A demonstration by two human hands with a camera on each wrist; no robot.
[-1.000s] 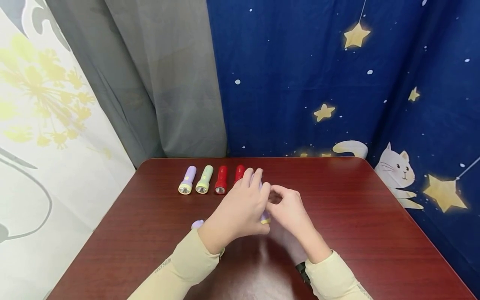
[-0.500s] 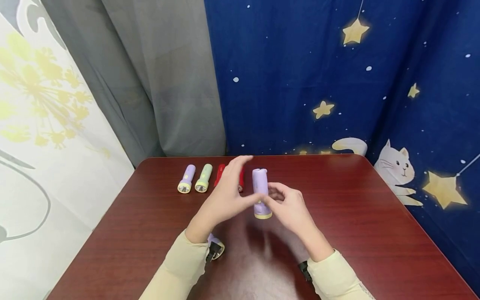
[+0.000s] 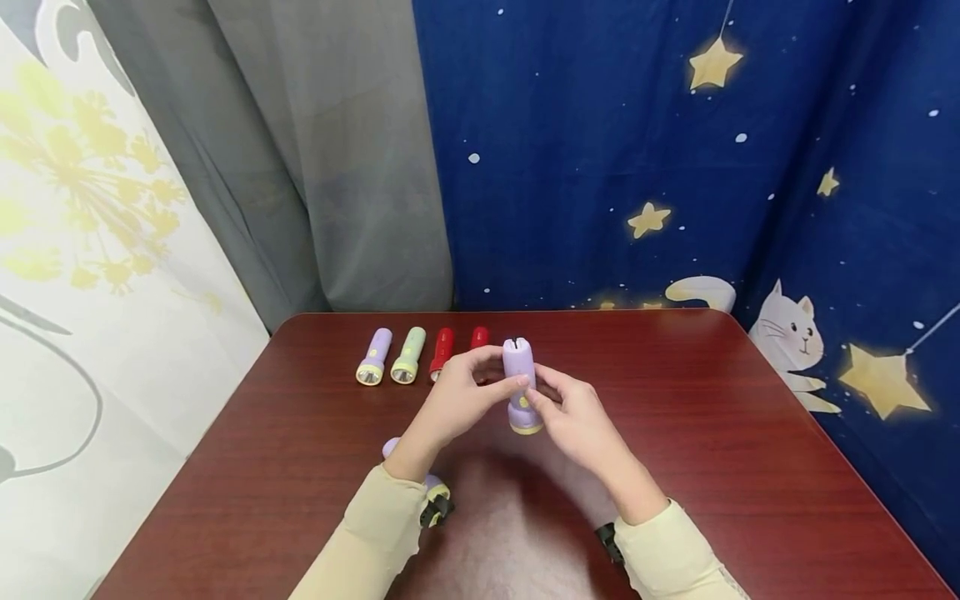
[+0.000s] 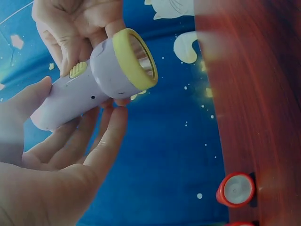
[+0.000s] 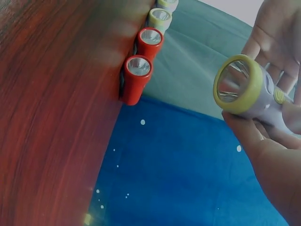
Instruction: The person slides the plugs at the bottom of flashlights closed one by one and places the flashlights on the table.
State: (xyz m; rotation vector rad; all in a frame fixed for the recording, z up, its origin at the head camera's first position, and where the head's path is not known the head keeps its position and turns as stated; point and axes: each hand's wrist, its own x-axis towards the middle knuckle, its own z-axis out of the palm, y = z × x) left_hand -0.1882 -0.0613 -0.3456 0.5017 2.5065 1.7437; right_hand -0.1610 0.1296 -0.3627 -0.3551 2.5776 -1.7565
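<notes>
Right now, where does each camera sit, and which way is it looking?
Head: sits on the person's head, looking forward and down over the table; the left hand, right hand and both sleeves show.
Left wrist: sits there, looking past its hand at the held purple flashlight and blue curtain; both hands show.
Right wrist: sits there, looking at that flashlight, red flashlights and grey curtain; both hands show.
Shared: both wrist views show the flashlight's yellow rim.

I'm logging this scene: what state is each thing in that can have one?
Held purple flashlight: raised, looks unlit
Left hand: holding it
Right hand: holding it
Row's purple flashlight: lying, looks unlit
Green flashlight: lying, looks unlit
Left red flashlight: lying, looks unlit
Right red flashlight: lying, looks unlit
Near purple flashlight: lying, partly hidden
</notes>
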